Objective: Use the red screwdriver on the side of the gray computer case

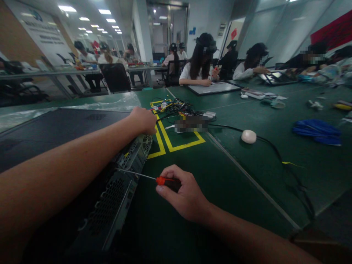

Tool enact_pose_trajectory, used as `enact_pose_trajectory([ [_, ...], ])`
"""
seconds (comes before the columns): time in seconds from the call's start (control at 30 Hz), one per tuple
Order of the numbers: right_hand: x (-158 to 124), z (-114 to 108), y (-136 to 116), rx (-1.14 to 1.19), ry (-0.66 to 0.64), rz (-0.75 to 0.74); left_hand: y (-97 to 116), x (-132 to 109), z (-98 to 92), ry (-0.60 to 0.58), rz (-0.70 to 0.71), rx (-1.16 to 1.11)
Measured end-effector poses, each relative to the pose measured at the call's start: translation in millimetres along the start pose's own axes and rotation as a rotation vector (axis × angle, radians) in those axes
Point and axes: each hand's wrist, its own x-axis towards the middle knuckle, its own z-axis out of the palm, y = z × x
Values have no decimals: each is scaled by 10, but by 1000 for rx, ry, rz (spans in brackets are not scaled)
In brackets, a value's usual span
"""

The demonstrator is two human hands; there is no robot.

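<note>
On the green surface (233,194) marked with yellow tape (187,145), a tangle of black and coloured cables (178,107) lies just beyond the left hand (144,120), with a crumpled sheet of clear plastic (121,102) behind the large flat black metal computer case (63,124). Farther right are a white rounded plastic piece (249,136) against a black cord (271,147) and a folded bright-blue bundle (316,131); across the surface, a person in a white top (196,69) leans over a black-framed flat panel (214,88). The left forearm crosses the case, covering part of its top and rear edge, and the case runs out of view at the left. A dark object among the cables is pixelated, and the tip of the screwdriver is hard to make out in shadow. That orange-and-black-handled screwdriver (161,180) has a thin metal shaft reaching to the case's rear panel, pierced with honeycomb vents and a round fan grille. The right hand (185,192) has its fingers wrapped round the handle; the left fingers bend down at the far rear corner, and whether they grip anything cannot be told.
</note>
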Motion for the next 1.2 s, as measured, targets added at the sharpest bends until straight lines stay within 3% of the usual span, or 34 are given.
enact_pose_trajectory([
  [1.2, -2, -3, 31, -10, -13, 14, -11, 34, 32, 18, 23, 31],
])
